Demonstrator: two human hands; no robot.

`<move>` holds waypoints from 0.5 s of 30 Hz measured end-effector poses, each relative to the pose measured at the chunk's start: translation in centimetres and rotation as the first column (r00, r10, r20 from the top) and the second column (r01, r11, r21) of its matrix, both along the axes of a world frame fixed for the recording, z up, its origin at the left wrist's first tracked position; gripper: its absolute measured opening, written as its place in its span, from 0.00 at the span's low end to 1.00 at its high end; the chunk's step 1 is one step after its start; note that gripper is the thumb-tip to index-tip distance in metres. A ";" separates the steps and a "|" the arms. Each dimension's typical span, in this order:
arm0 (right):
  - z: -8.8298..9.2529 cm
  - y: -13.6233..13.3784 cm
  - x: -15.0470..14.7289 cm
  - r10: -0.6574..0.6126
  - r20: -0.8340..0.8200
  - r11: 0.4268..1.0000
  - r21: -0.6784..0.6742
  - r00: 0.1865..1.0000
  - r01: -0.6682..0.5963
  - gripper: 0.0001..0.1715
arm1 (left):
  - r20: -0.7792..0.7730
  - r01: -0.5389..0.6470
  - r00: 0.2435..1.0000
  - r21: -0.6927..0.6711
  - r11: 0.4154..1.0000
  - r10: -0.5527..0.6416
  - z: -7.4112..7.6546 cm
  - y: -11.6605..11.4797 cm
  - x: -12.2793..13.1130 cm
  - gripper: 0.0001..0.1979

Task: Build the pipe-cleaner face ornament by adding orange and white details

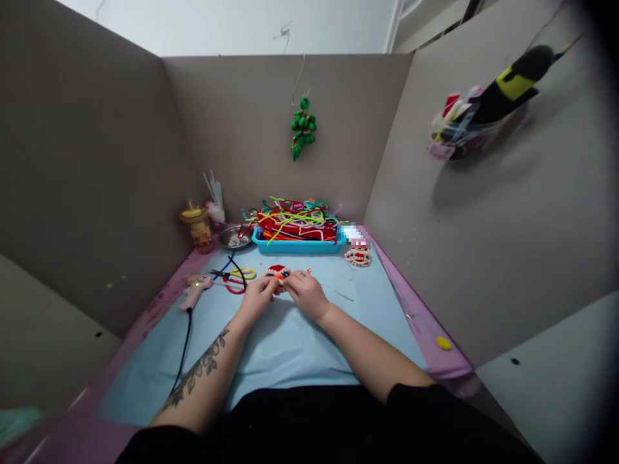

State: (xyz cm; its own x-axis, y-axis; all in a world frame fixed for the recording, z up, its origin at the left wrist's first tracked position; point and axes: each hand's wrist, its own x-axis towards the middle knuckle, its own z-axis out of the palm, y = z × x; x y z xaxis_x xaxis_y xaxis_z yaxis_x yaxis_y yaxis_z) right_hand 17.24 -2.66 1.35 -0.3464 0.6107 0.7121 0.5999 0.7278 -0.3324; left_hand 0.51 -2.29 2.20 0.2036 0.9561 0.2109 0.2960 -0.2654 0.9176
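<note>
Both my hands meet over the middle of the table around a small craft piece [277, 272] made of red, cream, blue and orange fuzzy stems. My left hand [260, 294] pinches its left side. My right hand [305, 291] closes on its right side, and a bit of orange stem [309, 271] sticks up by the knuckles. The fingers hide the lower part of the piece. Left of it lie scissors [235, 283] with red and yellow handles, and a pink glue gun [194, 289] with a black cord. A thin wire [338, 293] lies beyond my right hand.
A blue tray [297, 247] heaped with colourful pipe cleaners stands at the back, a metal bowl [236, 238] and a lidded cup [199, 229] to its left. A cream and red piece [358, 258] lies at right. A yellow disc [443, 343] is near the right edge. Grey partitions [242, 116] enclose the table.
</note>
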 end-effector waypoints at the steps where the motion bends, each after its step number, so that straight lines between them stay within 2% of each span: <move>1: 0.0 0.0 0.0 0.007 -0.008 1.000 -0.018 1.000 -0.007 0.14 | 0.000 0.007 1.000 -0.001 1.000 -0.007 0.0 0.0 -0.1 0.18; 3: 0.0 0.1 -0.1 0.031 -0.099 0.994 -0.102 0.995 -0.042 0.13 | 0.007 0.013 1.000 0.028 1.000 -0.014 -0.1 0.1 -0.2 0.15; 5: -0.1 0.3 -0.3 0.030 -0.284 0.957 -0.267 0.958 -0.110 0.09 | 0.026 -0.007 1.000 0.115 0.993 0.004 -0.2 0.3 -0.4 0.13; 6: -0.1 0.4 -0.4 0.012 -0.384 0.912 -0.373 0.923 -0.168 0.08 | 0.031 -0.017 0.999 0.180 0.984 0.012 -0.3 0.3 -0.5 0.12; 8: -0.3 0.7 -0.5 -0.031 -0.530 0.760 -0.563 0.848 -0.324 0.11 | 0.020 -0.024 1.000 0.316 0.949 0.019 -0.4 0.5 -0.6 0.09; 10: -0.4 0.9 -0.6 -0.050 -0.606 0.584 -0.662 0.794 -0.469 0.15 | -0.007 -0.008 1.000 0.416 0.909 0.013 -0.5 0.5 -0.7 0.07; 11: -0.4 0.9 -0.6 -0.058 -0.631 0.517 -0.682 0.774 -0.517 0.16 | -0.024 0.001 1.000 0.444 0.896 0.010 -0.5 0.5 -0.8 0.07; 13: -0.4 0.9 -0.6 -0.087 -0.672 0.453 -0.684 0.735 -0.572 0.17 | -0.063 0.008 0.998 0.467 0.884 0.024 -0.6 0.4 -0.9 0.07; 15: -0.2 0.8 -0.6 -0.103 -0.689 0.467 -0.670 0.717 -0.577 0.16 | -0.110 0.006 0.992 0.474 0.881 0.053 -0.6 0.2 -0.9 0.07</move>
State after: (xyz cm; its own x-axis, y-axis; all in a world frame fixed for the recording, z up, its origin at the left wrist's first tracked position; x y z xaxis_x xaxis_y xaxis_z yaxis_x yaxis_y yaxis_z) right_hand 16.67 -1.87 1.10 -0.3224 0.9463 0.0257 -0.1196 -0.0138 -0.9927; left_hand -0.42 -2.08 1.57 0.2332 0.7536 0.6146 0.4043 -0.6499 0.6435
